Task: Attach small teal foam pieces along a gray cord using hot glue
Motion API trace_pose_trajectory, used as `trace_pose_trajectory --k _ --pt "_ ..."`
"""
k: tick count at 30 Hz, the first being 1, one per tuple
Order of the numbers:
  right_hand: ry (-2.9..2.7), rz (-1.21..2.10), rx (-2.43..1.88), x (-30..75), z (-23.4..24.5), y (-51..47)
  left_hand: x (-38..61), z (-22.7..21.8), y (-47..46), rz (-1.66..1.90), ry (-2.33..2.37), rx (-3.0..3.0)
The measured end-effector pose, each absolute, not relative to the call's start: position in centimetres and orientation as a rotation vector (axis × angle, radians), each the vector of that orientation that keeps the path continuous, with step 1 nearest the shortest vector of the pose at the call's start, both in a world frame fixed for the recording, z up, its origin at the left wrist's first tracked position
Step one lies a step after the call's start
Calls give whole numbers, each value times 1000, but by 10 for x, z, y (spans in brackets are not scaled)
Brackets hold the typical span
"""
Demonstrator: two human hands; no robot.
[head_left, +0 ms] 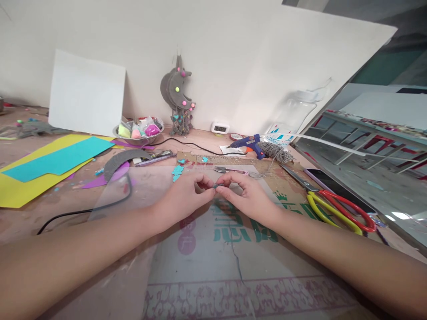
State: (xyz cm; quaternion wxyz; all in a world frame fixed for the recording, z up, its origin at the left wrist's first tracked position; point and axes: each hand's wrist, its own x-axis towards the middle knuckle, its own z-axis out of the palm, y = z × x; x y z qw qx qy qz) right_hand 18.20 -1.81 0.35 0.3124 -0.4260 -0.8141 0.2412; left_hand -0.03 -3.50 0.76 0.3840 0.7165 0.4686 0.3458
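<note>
My left hand (pixel 191 193) and my right hand (pixel 248 193) meet in the middle, thumbs and forefingers pinched together. Between their fingertips is a small dark grey bit (pixel 218 186), seemingly yarn; the fingers cover most of it. A thin grey yarn strand (pixel 238 262) runs from below the hands toward me over a clear plastic sheet (pixel 126 275). Just beyond the fingers lie small snips (pixel 230 170). Small turquoise cut-out pieces (pixel 178 171) lie by my left hand.
Scissors (pixel 333 211) and a phone (pixel 336 189) lie at right. Behind are a blue glue gun (pixel 250 144), grey yarn (pixel 275 152), a clock (pixel 220 128) and a bowl (pixel 138 140). A grey moon ornament (pixel 173 89) hangs on the wall. Turquoise (pixel 63 158) and yellow sheets (pixel 20 193) lie left.
</note>
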Motion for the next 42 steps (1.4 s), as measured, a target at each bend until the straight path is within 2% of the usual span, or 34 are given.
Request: trace_pose_trajectory --k 11,19,26,37,42 --pt "-2189 563 -1078 184 5 -19 0 5 -34 845 1193 1809" --pt "-2044 839 -1068 185 5 -18 -2 5 -33 836 1205 1734" --pt "-2109 625 -1130 184 5 -16 -2 6 -33 883 1235 1764" --pt "-2106 488 -1056 184 7 -18 -4 11 -35 1060 1223 1933" --pt "-2137 499 -1052 184 6 -17 -4 12 -34 1032 1250 1981"
